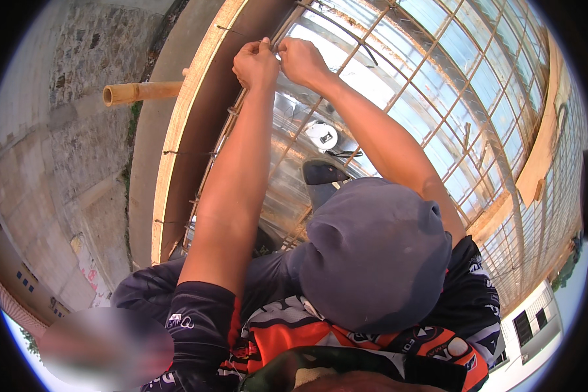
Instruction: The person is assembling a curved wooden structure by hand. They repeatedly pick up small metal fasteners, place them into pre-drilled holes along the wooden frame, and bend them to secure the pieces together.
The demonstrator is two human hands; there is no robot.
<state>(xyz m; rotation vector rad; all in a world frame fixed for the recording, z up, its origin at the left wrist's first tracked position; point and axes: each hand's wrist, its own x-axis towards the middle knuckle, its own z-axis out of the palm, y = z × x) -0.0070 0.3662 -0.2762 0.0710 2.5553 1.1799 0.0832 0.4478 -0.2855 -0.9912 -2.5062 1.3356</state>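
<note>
My two arms stretch forward to the inner side of a curved wooden form edge (165, 147). Closed fingers bring my left hand (255, 64) beside a steel bar, its thumb uppermost. My right hand (303, 62) is also closed, its fingertips nearly meeting the left ones. Something small and pale shows between the fingertips, too small to name. Both hands are over the edge of a grid of steel bars (404, 86). Thin tie wires (188, 153) run from the wooden edge to the bars.
A bamboo pole (140, 92) juts out past the form's left side, with ground far below. Under the grid lie shiny sheets, a white round object (322, 135) and a dark shoe (325, 172). Planks (539, 157) border the right side. A grey cap (372, 255) blocks the lower middle.
</note>
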